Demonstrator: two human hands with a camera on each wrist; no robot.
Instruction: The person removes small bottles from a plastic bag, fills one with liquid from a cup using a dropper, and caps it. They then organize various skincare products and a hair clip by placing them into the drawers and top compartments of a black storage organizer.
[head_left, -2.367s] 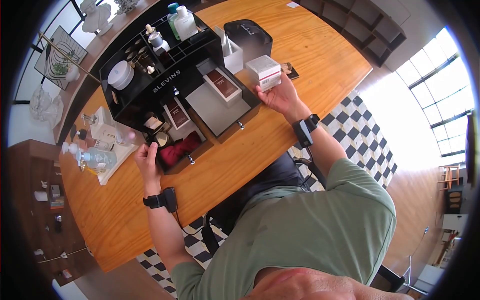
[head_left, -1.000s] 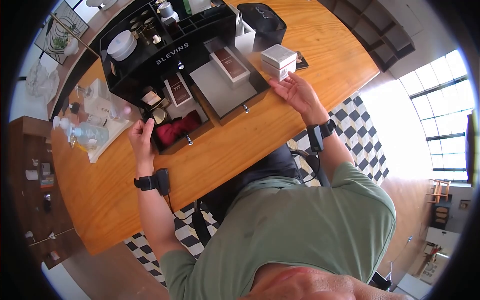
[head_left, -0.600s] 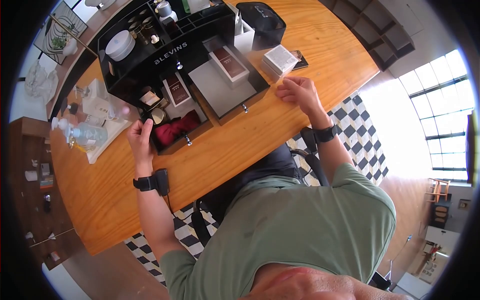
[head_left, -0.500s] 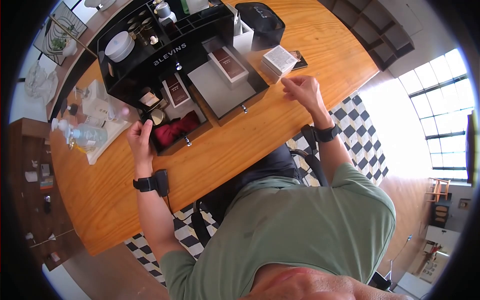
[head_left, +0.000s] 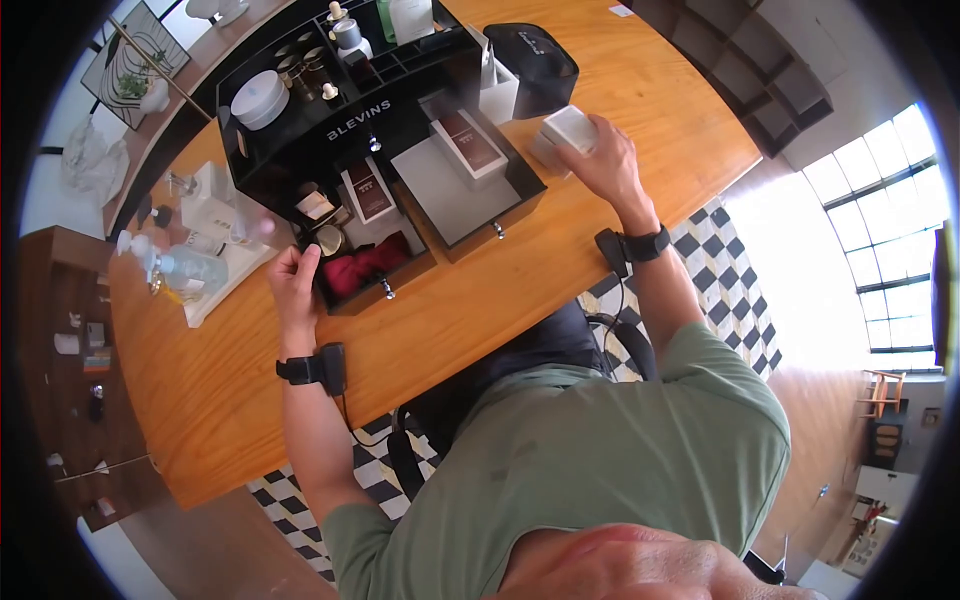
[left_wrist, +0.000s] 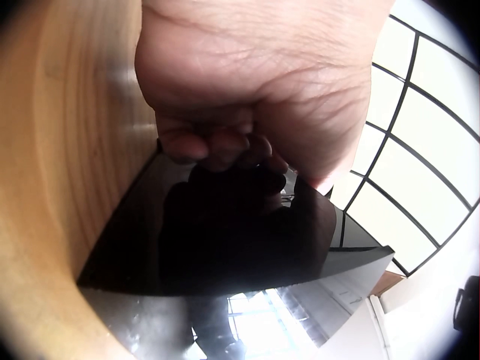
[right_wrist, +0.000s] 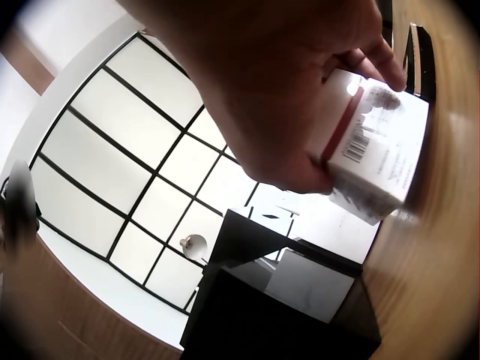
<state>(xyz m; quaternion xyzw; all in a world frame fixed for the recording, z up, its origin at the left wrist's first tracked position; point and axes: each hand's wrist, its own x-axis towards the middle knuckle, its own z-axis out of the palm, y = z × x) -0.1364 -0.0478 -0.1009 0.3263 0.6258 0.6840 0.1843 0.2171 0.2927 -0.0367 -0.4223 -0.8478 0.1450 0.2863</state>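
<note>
Head view: right hand [head_left: 607, 158] grasping white box [head_left: 568, 128] on surface [head_left: 520, 290], beside black organizer [head_left: 350, 130]. Left hand [head_left: 292, 275] clenched against open drawer [head_left: 372, 280] edge, holding nothing visible.

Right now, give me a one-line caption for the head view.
Seated person's right hand grips a white box beside a black organizer; left hand rests at its open drawer.

Daylight poured in from the windows [head_left: 880, 230] (blown out white); fisheye bending darkened every edge, and both wrist views were blurred.
</note>
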